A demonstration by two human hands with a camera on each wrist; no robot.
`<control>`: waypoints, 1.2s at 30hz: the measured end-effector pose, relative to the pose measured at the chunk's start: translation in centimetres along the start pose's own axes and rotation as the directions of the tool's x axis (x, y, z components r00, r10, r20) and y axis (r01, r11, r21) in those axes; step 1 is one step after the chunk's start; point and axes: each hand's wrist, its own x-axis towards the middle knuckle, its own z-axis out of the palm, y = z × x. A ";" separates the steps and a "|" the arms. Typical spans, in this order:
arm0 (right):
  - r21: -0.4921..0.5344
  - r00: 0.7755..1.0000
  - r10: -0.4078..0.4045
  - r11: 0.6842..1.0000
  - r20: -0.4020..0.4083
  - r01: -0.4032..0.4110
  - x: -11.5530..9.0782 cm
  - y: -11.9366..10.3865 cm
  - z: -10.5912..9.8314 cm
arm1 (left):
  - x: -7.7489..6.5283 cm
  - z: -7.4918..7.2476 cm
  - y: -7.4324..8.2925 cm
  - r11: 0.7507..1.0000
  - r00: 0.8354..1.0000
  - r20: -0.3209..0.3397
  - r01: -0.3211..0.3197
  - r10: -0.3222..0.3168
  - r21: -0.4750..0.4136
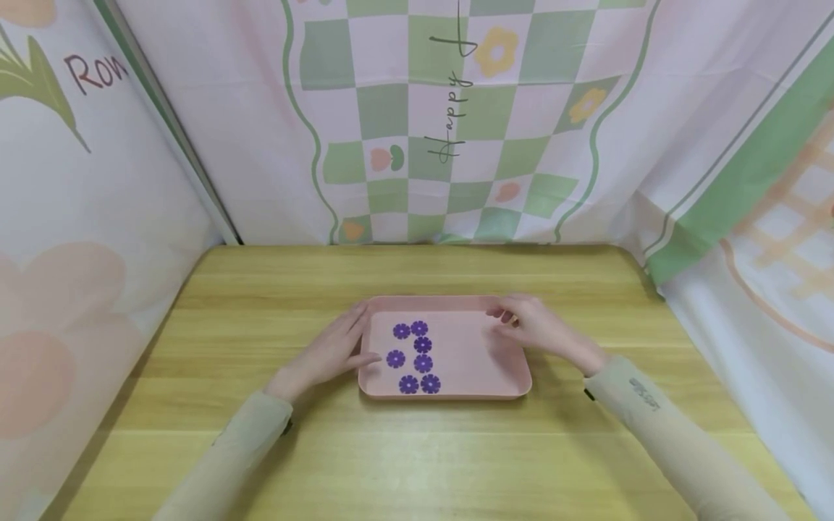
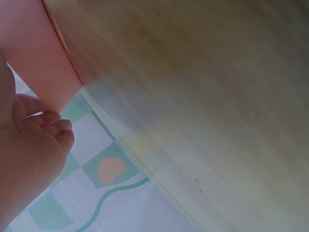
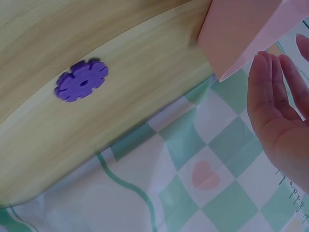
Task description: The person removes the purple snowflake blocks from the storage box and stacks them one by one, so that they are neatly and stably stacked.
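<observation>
A pink tray (image 1: 464, 347) on the table holds several purple, notched plastic discs (image 1: 408, 384), all toward its left side. My left hand (image 1: 329, 351) rests against the tray's left edge, its fingers along the outer wall and its thumb reaching over the rim. In the left wrist view the fingers (image 2: 59, 126) meet the pink wall. Over the right part of the tray is my right hand (image 1: 531, 325), fingers loosely bent. Nothing shows between thumb and fingers in the right wrist view. There, one more purple disc (image 3: 81, 80) lies on the table outside the tray.
The wooden table (image 1: 417, 463) has a back edge close to a hanging checkered curtain (image 1: 456, 130). Patterned cloths hang at the left (image 1: 78, 289) and right (image 1: 769, 289). I cannot make out the loose table disc in the head view.
</observation>
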 end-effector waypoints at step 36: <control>0.119 0.980 -0.129 0.987 0.153 0.112 4.6 -3.4 3.7 | 0.0 -0.2 0.3 0.999 1.000 0.016 0.012 -0.013 0.040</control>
